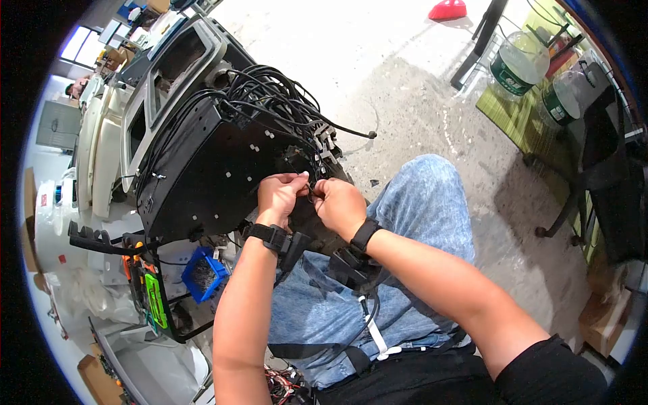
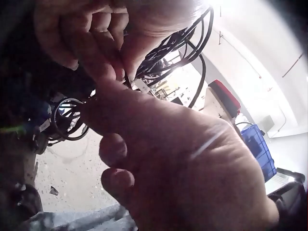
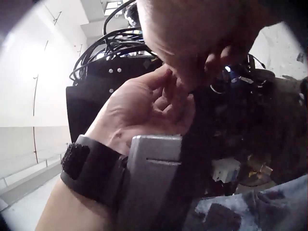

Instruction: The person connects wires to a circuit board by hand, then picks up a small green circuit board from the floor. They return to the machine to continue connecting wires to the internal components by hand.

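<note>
Both hands meet at the lower end of a bundle of black cables (image 1: 270, 91), beside a black panel (image 1: 196, 162). The left hand (image 1: 275, 199) has its thumb and index finger together on a thin black cable, its other fingers curled. Close against it, the right hand (image 1: 341, 208) pinches the same spot with thumb and fingertips. Fingers hide most of the held part. A small pale tag (image 2: 141, 85) shows just beyond the fingertips in the left wrist view. White connectors (image 1: 328, 145) hang from the bundle above the hands.
The seated person's denim-covered knee (image 1: 432, 196) is right of the hands. A blue bin (image 1: 204, 273) and a rack with orange-handled tools (image 1: 135, 270) stand at lower left. Large plastic bottles (image 1: 516, 67) sit on a green surface at upper right. A loose cable end (image 1: 371, 135) juts right.
</note>
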`<move>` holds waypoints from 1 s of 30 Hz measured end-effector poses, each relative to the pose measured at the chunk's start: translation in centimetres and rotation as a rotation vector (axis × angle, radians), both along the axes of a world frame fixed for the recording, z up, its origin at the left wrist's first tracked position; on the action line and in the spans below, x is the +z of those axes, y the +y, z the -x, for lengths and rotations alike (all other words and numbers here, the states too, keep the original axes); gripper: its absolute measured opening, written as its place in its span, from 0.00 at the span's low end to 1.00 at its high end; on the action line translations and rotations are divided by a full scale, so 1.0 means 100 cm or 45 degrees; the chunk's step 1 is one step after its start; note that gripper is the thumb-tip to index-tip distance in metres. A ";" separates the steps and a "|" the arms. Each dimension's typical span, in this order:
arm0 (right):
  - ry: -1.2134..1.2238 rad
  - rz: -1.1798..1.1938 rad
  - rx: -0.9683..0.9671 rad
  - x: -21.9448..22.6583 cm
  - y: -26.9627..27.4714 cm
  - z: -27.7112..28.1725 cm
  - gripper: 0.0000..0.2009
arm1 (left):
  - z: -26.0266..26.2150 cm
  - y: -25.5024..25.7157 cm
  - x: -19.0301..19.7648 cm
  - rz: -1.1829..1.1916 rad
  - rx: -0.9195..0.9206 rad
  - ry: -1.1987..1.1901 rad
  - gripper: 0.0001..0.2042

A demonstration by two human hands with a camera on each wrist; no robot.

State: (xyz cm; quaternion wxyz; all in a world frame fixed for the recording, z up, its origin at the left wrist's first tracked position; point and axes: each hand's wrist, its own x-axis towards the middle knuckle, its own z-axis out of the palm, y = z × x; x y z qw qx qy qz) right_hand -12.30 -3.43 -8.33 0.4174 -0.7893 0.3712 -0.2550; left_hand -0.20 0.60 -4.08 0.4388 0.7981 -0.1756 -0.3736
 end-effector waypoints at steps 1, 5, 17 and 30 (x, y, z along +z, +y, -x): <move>0.049 -0.046 0.030 0.005 0.000 0.003 0.06 | -0.002 0.001 -0.001 0.009 -0.026 0.009 0.09; -0.373 -0.840 0.184 -0.007 -0.001 0.003 0.10 | -0.006 0.003 0.003 0.046 -0.075 0.070 0.07; -0.545 -2.287 0.109 -0.001 -0.005 0.003 0.09 | -0.004 0.005 0.003 0.017 -0.042 0.079 0.07; -0.054 -0.261 -0.007 0.015 -0.001 0.005 0.10 | 0.005 0.004 0.001 0.105 0.084 0.275 0.06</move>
